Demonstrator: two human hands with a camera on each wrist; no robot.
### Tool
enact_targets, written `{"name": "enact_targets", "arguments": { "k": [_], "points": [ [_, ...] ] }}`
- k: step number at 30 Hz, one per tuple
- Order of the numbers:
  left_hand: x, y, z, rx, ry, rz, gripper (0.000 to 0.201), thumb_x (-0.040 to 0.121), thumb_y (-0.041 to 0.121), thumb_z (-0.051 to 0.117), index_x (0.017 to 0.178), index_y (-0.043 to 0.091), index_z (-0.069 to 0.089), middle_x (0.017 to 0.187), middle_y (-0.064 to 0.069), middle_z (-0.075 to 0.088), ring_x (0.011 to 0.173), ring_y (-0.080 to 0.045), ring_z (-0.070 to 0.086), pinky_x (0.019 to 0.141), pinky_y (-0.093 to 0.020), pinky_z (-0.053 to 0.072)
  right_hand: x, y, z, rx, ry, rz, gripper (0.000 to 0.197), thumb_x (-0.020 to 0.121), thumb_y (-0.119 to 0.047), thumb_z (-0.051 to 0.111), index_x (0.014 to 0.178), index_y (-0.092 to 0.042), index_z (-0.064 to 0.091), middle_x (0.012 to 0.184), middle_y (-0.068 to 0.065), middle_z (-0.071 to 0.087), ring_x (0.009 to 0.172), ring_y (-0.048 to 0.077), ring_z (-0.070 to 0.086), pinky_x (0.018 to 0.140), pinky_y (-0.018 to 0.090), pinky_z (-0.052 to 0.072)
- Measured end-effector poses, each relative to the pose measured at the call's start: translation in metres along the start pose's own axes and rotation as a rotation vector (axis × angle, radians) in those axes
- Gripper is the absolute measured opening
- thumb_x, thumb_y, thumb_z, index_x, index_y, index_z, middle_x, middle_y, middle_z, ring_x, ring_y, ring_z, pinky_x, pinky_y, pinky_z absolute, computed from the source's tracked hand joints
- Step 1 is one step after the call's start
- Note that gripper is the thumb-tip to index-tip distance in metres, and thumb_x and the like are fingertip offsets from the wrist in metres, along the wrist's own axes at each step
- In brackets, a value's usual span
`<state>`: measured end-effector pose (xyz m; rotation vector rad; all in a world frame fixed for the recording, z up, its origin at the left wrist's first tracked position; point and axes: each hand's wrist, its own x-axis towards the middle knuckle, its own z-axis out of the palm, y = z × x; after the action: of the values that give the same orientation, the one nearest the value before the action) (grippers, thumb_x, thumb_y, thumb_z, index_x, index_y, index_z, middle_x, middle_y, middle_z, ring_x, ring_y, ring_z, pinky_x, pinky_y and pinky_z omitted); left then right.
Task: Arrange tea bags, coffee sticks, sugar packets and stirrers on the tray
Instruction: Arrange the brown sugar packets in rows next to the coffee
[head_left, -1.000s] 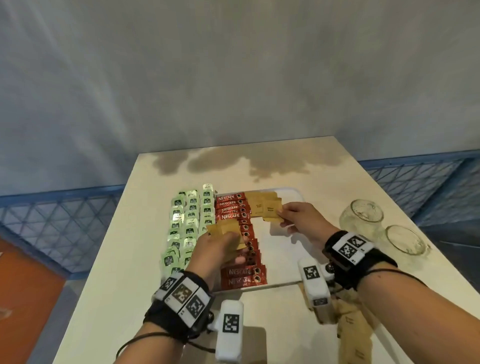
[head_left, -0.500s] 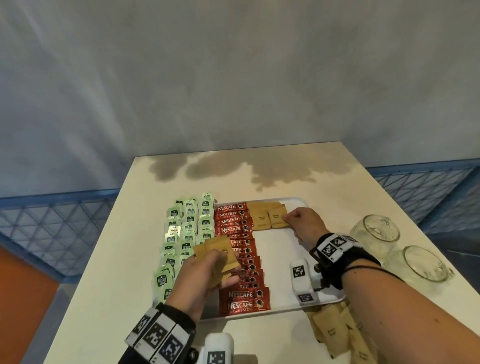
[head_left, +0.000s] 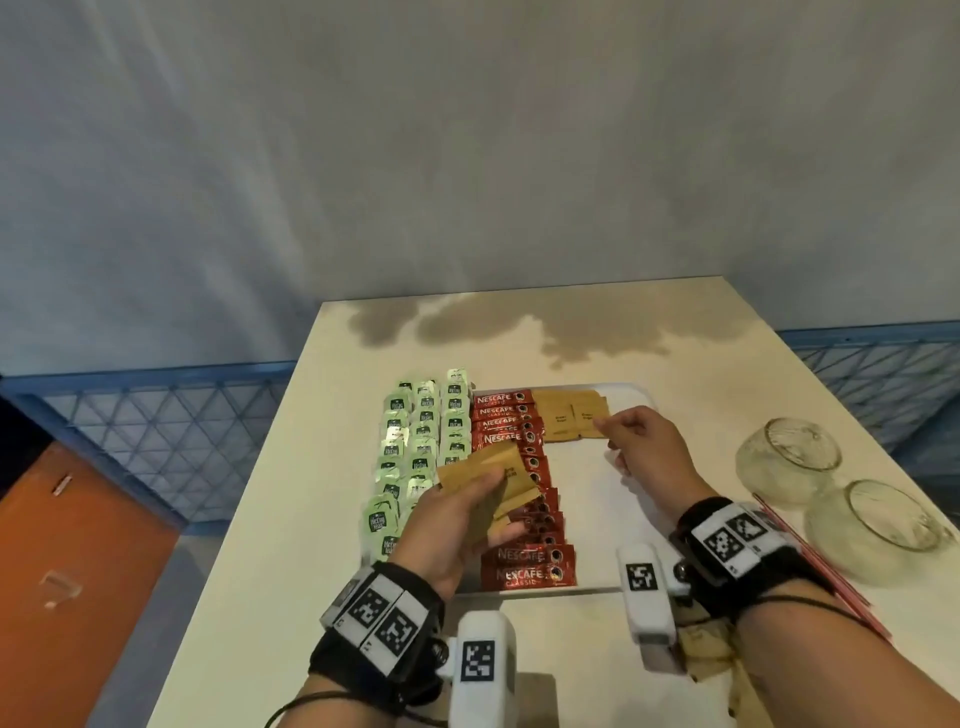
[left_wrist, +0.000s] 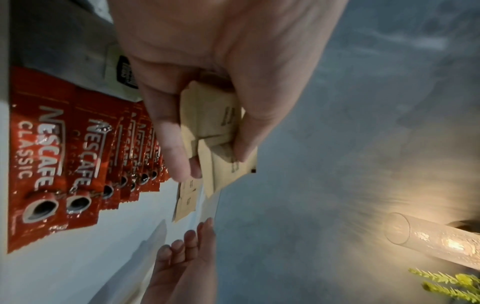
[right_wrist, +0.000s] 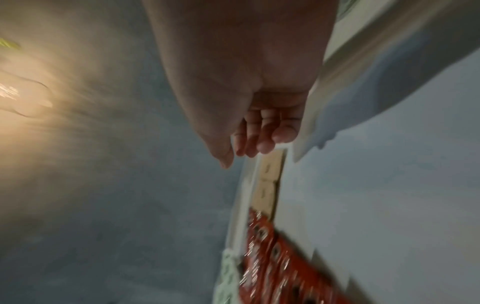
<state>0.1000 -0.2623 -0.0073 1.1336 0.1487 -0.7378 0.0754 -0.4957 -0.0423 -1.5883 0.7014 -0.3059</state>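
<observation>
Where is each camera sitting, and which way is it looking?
Head: worn on the head, looking forward and down at the white rectangular tray on the cream table; both forearms and hands show.
Left wrist: sits on the left wrist, looking along the left hand, whose fingers grip a stack of brown paper sugar packets.
Right wrist: sits on the right wrist, looking along the empty right hand; blurred.
Shared: all three views show the row of red Nescafe coffee sticks.

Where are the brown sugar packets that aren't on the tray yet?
In the head view, the left hand holds a bunch of sugar packets above the red coffee sticks, near the tray's middle.
</observation>
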Motion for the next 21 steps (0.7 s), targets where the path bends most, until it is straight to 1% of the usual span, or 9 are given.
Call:
{"name": "enact_targets", "arguments": {
  "k": [2, 4, 6, 10, 14, 16, 18, 19, 21],
  "points": [
    [-0.004, -0.001, 0.004, 0.03, 0.02, 0.024, 0.025, 0.087, 0.016, 0.068, 0.112, 0.01, 0.067, 0.1, -0.007, 0.076, 0.088, -0.019, 0.074, 0.067, -0.031, 0.062, -0.038, -0.012, 0.006, 0.029, -0.127, -0.031, 0.02, 0.09, -0.032, 0.068, 0.089, -0.012, 0.064, 0.076, 0.001, 0.059, 0.061, 0.016, 0.048, 0.054, 0.031, 0.037],
    [-0.009, -0.003, 0.008, 0.052, 0.053, 0.044, 0.027, 0.085, 0.018, 0.071, 0.111, 0.011, 0.068, 0.097, -0.006, 0.076, 0.086, -0.018, 0.073, 0.063, -0.027, 0.059, -0.068, -0.02, 0.013, 0.014, -0.255, -0.056, 0.023, 0.089, -0.035, 0.069, 0.093, -0.012, 0.07, 0.077, 0.001, 0.064, 0.064, 0.015, 0.054, 0.059, 0.031, 0.044],
    [-0.014, -0.004, 0.012, 0.071, 0.076, 0.065, 0.029, 0.085, 0.02, 0.073, 0.112, 0.012, 0.069, 0.1, -0.006, 0.074, 0.089, -0.017, 0.07, 0.062, -0.024, 0.057, -0.085, -0.024, 0.019, -0.012, -0.33, -0.084, 0.017, 0.087, -0.032, 0.072, 0.092, -0.016, 0.073, 0.079, 0.001, 0.069, 0.065, 0.014, 0.059, 0.061, 0.028, 0.049],
    [-0.024, -0.01, 0.015, 0.097, 0.068, 0.078, 0.033, 0.083, 0.026, 0.075, 0.114, 0.015, 0.07, 0.105, -0.007, 0.073, 0.091, -0.017, 0.069, 0.065, -0.025, 0.057, -0.099, -0.025, 0.024, -0.076, -0.33, -0.137, 0.006, 0.085, -0.021, 0.075, 0.089, -0.017, 0.071, 0.077, -0.004, 0.071, 0.069, 0.007, 0.062, 0.063, 0.022, 0.05],
    [-0.036, -0.014, 0.008, 0.303, 0.062, 0.086, 0.026, 0.085, 0.029, 0.074, 0.108, 0.017, 0.07, 0.101, -0.006, 0.075, 0.09, -0.02, 0.072, 0.073, -0.033, 0.061, -0.108, -0.032, 0.016, -0.08, -0.291, -0.163, 0.008, 0.085, -0.015, 0.073, 0.085, -0.011, 0.067, 0.079, 0.001, 0.072, 0.073, 0.011, 0.065, 0.062, 0.02, 0.048],
    [-0.039, -0.011, 0.003, 0.374, 0.122, 0.168, 0.024, 0.086, 0.029, 0.073, 0.107, 0.018, 0.069, 0.1, -0.003, 0.075, 0.089, -0.02, 0.072, 0.066, -0.028, 0.059, -0.109, -0.038, 0.008, -0.139, -0.293, -0.185, 0.009, 0.083, -0.011, 0.073, 0.082, -0.01, 0.064, 0.082, 0.006, 0.073, 0.075, 0.016, 0.066, 0.064, 0.024, 0.05],
    [-0.041, -0.003, 0.0, 0.444, 0.171, 0.307, 0.023, 0.086, 0.029, 0.073, 0.106, 0.019, 0.07, 0.097, -0.001, 0.075, 0.088, -0.019, 0.07, 0.061, -0.025, 0.052, -0.108, -0.045, -0.001, -0.289, -0.318, -0.231, 0.011, 0.08, -0.009, 0.073, 0.08, -0.01, 0.063, 0.081, 0.007, 0.073, 0.075, 0.019, 0.066, 0.068, 0.034, 0.052],
    [-0.043, 0.003, 0.001, 0.487, 0.172, 0.372, 0.02, 0.085, 0.028, 0.073, 0.104, 0.021, 0.072, 0.096, 0.001, 0.075, 0.09, -0.018, 0.07, 0.064, -0.025, 0.051, -0.107, -0.05, -0.006, -0.37, -0.34, -0.256, 0.01, 0.078, -0.01, 0.074, 0.081, -0.011, 0.064, 0.08, 0.005, 0.072, 0.075, 0.021, 0.066, 0.07, 0.037, 0.053],
    [-0.046, 0.013, 0.006, 0.621, 0.125, 0.438, 0.015, 0.085, 0.028, 0.074, 0.1, 0.027, 0.074, 0.092, 0.007, 0.075, 0.088, -0.014, 0.069, 0.07, -0.028, 0.053, -0.105, -0.062, -0.011, -0.485, -0.393, -0.292, 0.006, 0.078, -0.012, 0.074, 0.081, -0.014, 0.068, 0.079, 0.002, 0.071, 0.078, 0.023, 0.067, 0.076, 0.039, 0.055]
  ]
}}
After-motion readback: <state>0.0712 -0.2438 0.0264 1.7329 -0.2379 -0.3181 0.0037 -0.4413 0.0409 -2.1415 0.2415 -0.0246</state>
